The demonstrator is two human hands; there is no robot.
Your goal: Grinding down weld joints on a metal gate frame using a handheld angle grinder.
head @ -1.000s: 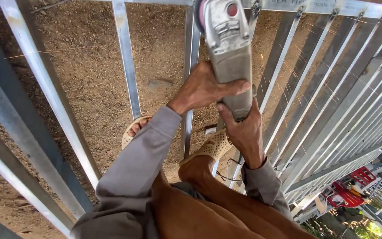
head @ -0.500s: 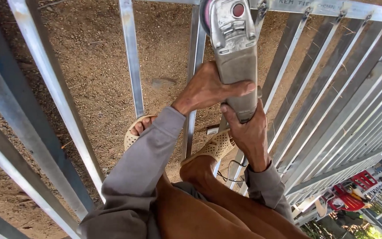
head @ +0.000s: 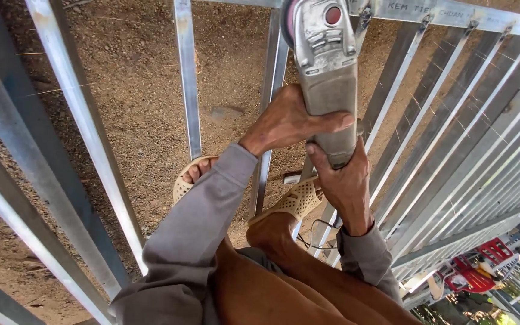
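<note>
Sandy ground (head: 121, 108) lies beneath a galvanised steel railing (head: 440, 132). Left hand (head: 290, 120) and right hand (head: 344, 180), both wrapped tight, grip 1 grey angle grinder (head: 326, 72).

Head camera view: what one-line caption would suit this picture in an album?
Both hands, left hand and right hand, grip a grey angle grinder over a metal railing frame.

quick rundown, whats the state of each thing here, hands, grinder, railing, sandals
left hand: wrapped over the grinder body
right hand: gripping the grinder's rear end
angle grinder: held upright against the railing
metal railing: lying flat over the dirt
sandals: worn, feet between the bars
red machine: on the ground, untouched
</note>
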